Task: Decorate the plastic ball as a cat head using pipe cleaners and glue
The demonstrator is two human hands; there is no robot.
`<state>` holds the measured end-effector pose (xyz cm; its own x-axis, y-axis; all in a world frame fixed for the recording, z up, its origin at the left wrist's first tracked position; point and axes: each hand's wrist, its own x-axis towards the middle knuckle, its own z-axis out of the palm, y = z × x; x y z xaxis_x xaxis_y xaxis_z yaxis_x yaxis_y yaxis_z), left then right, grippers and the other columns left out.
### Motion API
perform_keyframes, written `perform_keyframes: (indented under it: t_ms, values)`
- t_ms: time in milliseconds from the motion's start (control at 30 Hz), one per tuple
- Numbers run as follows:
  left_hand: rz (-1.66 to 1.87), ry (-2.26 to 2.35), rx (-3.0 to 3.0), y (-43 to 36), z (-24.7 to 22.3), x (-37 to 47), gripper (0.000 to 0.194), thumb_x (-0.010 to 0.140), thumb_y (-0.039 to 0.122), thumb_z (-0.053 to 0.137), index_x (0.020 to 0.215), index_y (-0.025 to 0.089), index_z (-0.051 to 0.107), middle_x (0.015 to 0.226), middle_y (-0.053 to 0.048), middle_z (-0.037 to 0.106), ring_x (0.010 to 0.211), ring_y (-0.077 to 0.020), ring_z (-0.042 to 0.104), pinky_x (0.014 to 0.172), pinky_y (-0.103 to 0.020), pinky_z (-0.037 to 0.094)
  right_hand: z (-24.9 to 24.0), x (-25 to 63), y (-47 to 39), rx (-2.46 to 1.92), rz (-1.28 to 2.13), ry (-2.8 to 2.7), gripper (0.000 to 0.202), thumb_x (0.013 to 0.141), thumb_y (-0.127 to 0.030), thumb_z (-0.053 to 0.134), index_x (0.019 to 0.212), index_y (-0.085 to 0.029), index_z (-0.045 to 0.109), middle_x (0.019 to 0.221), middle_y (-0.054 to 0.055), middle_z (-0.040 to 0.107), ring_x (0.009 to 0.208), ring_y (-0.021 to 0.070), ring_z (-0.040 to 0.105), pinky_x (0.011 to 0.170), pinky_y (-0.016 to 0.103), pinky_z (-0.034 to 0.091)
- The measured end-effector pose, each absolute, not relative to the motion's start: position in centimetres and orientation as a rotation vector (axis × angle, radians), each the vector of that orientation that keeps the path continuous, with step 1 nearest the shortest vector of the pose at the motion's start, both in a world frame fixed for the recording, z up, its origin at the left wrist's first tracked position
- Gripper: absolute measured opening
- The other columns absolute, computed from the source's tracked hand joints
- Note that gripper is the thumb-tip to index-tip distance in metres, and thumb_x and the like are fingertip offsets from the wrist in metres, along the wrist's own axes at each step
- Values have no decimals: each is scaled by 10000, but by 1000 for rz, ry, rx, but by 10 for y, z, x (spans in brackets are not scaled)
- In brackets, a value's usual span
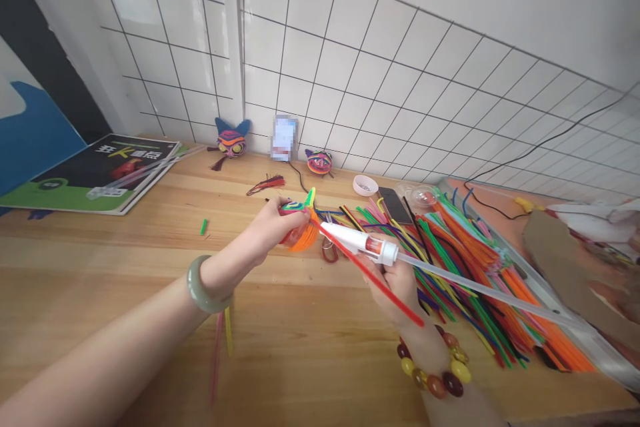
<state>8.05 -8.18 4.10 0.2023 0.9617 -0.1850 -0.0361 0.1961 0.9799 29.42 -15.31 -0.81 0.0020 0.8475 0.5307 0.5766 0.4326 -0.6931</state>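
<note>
My left hand (283, 223) is closed around a colourful pipe-cleaner ornament (304, 235), orange at the bottom with a green and yellow ear on top. Part of it is hidden behind my fingers. In my right hand (397, 280) is a white hot glue gun (353, 240), its nozzle at the ornament's right side. A long clear glue stick (475, 288) sticks out of the gun's back end. One red pipe cleaner (385, 290) runs from the ornament down across the gun and in front of my right hand.
Many coloured pipe cleaners (465, 280) spread over the right side. Behind stand two finished cat-like ornaments (233, 140), a phone (284, 138), a pink bowl (365, 185) and dark red tassels (267, 183). A book (95, 170) lies at left, a dark phone (394, 205) at right.
</note>
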Motion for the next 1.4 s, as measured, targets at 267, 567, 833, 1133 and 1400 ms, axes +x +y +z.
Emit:
perform_keyframes:
  t_ms: [267,567,833,1133,1400]
  values:
    - [951,1086,1137,-81,41,81,203,765,197,676,853,172,495,523,51,512,454,-80,419,454,-206,290,-6,293,-154,-1211,312,-1698,231,902,-366,597,1077,-219,562,977,82,670,897,232,665,767,348,559]
    - [925,1121,1152,-79,39,81,216,775,215,675,899,154,509,544,48,522,475,-82,432,460,-206,293,-7,294,-153,-1177,340,-1710,238,904,-341,592,1100,-210,556,994,88,681,919,239,677,810,362,554]
    - [965,1103,1135,-79,36,79,291,681,254,750,874,168,551,556,42,543,466,-97,448,468,-230,306,-5,294,-152,-1182,277,-1715,299,904,-341,590,1170,-215,541,1105,112,668,1007,245,670,860,375,557]
    - [962,1095,1106,-81,39,81,319,653,264,775,877,162,571,535,43,535,449,-95,452,454,-226,319,-10,294,-151,-1184,247,-1709,299,916,-339,582,1189,-226,537,1102,102,665,963,230,681,801,354,583]
    - [970,1098,1112,-78,36,80,318,650,270,778,869,164,573,555,34,551,447,-90,453,444,-223,318,-7,294,-152,-1157,196,-1744,281,915,-315,580,1179,-229,538,1098,95,662,986,230,675,840,357,570]
